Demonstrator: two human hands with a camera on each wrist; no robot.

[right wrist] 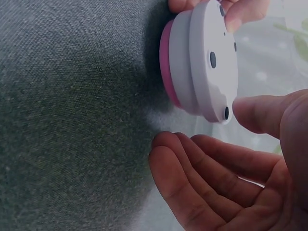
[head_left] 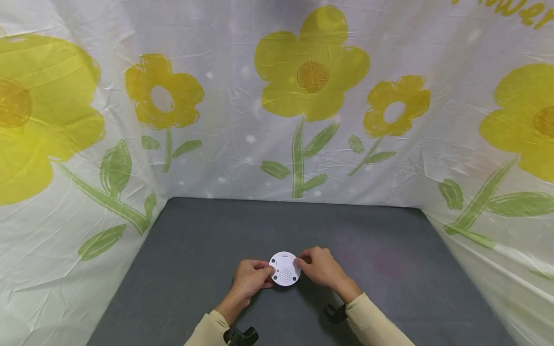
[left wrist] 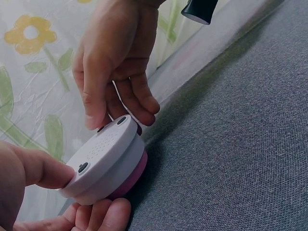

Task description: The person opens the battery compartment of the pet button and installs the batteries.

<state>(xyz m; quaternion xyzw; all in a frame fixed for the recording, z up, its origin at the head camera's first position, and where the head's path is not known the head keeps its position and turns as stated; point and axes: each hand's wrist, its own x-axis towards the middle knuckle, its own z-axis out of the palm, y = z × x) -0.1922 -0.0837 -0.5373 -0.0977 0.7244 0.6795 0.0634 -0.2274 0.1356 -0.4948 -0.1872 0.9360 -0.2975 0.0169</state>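
A round white device with a pattern of small holes and several dark rubber feet on its upward face is held just above the dark tabletop. Its lower side has a pink band. My left hand pinches its left edge, with the thumb on the white face and the fingers underneath. On the opposite edge, the thumb of my right hand is at or very near the rim by a foot. The other fingers of that hand are loosely extended, apart from the device. What lies on the device's underside is hidden.
A dark grey cloth-covered table lies under both hands. White curtains printed with yellow flowers hang at the back and both sides. A black wrist strap mount sits by the right cuff, another by the left.
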